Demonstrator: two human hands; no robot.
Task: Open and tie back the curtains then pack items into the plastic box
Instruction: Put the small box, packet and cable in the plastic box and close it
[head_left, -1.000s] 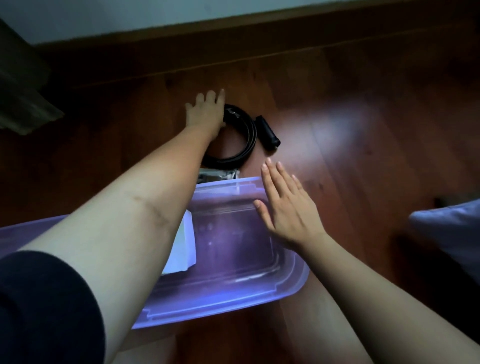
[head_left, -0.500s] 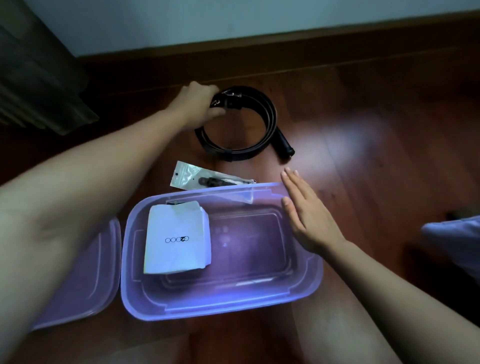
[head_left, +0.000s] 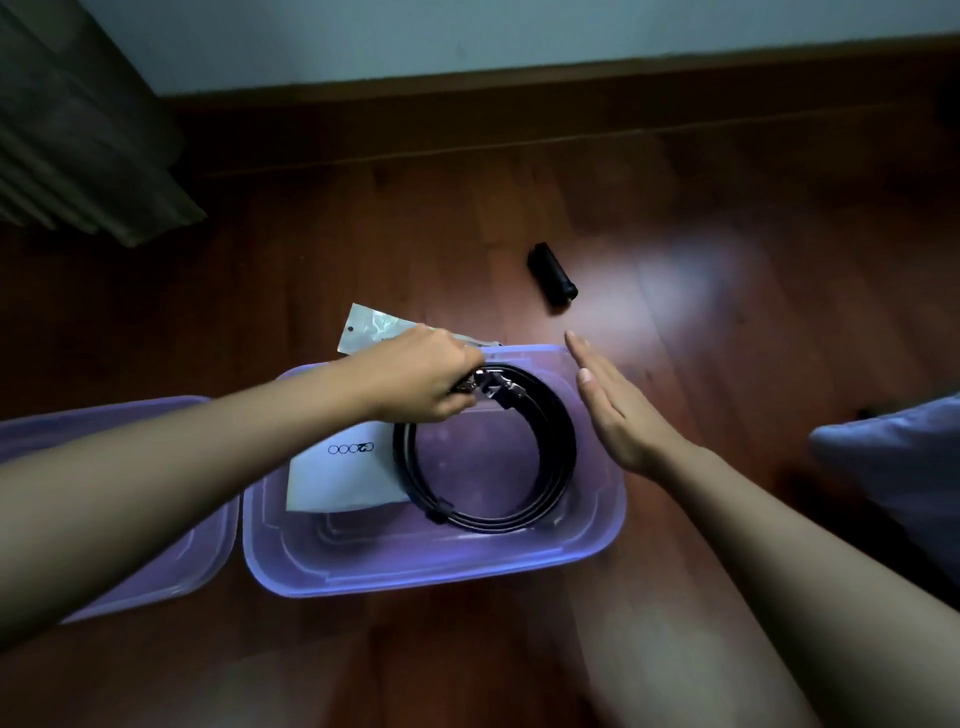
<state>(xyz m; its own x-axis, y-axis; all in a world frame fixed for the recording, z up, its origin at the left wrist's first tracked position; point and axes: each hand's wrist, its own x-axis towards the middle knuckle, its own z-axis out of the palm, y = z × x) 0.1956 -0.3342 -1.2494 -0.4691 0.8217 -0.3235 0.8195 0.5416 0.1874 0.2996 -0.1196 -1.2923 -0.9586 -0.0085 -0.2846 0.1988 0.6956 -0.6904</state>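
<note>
Head view: the left hand (head_left: 421, 382) grips the coiled black belt (head_left: 560, 467) at its buckle, inside the purple plastic box (head_left: 431, 582) and overlapping a white pouch (head_left: 343, 478). The right hand (head_left: 618, 415), fingers straight, is at the box's right rim.

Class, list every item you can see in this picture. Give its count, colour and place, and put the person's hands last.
box: one, see-through purple, open on the floor, centre
lid: one, see-through purple, on the floor left of the box
belt: one, black, coiled in the box, overlapping the packet
packet: one, white, in the left of the box
bag: one, clear, on the floor behind the box
cylinder: one, black, on the floor beyond the box
curtain: one, grey, top left corner
cushion: one, bluish, right edge
floor: reddish-brown wood
left hand: grips the belt's buckle end
right hand: flat, at the box's right rim
</note>
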